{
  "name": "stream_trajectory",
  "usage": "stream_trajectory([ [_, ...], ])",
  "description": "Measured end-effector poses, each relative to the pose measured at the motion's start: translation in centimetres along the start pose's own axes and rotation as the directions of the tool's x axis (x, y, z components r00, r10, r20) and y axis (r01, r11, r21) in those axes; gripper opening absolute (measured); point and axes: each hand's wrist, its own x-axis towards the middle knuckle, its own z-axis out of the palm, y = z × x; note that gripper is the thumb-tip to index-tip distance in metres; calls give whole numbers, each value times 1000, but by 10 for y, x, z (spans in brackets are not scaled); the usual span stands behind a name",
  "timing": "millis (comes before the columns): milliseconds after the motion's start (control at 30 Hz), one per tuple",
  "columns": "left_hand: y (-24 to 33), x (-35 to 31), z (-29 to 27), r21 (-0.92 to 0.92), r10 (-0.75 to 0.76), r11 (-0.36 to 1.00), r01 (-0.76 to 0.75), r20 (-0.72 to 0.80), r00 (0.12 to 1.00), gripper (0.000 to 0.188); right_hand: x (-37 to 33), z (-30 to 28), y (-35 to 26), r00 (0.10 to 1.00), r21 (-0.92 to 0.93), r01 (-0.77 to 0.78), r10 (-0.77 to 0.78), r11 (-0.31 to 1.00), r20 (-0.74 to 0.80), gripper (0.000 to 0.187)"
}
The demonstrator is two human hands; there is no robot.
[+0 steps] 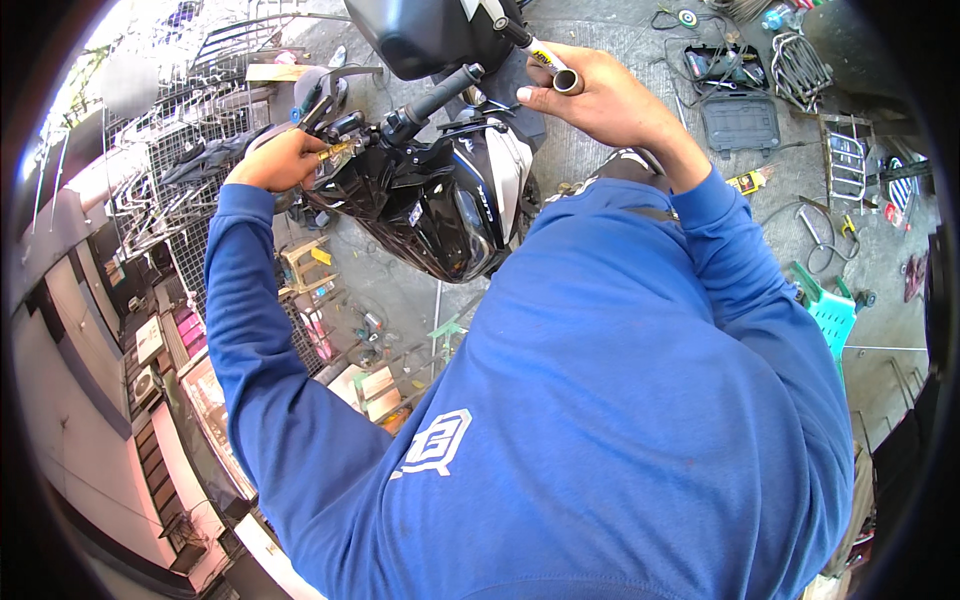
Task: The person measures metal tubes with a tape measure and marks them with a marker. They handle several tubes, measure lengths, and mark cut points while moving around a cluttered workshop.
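A black motorcycle (432, 215) with white and blue side panels stands in front of me. My right hand (610, 100), above the seat side, is closed around a metal tube (545, 58) with a hollow round end and a yellow and white label. The tube's far end meets a paler metal piece near the top edge. My left hand (280, 160) is at the front of the motorcycle, fingers bent at a small gold-coloured part (338, 150); its grip is partly hidden. Between the hands lies the black rubber handlebar grip (440, 100), which neither hand touches.
On the concrete at the right lie an open dark tool case (740, 122), bent metal frames (800, 70), a small metal rack (848, 160) and a turquoise plastic stool (832, 312). Wire racks (170, 165) stand at the left. A large black box (425, 38) is at the top.
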Motion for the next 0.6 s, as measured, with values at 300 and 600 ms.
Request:
stream_trajectory([
  [300, -19, -6, 5, -180, 75, 981, -69, 24, 997, 41, -1, -2, -1, 1000, -22, 16, -16, 1000, 10, 37],
  [600, 111, -16, 55, -556, 112, 509, -657, -714, 691, 22, -10, -62, -68, 968, 54, -207, 212, 977, -133, 64],
])
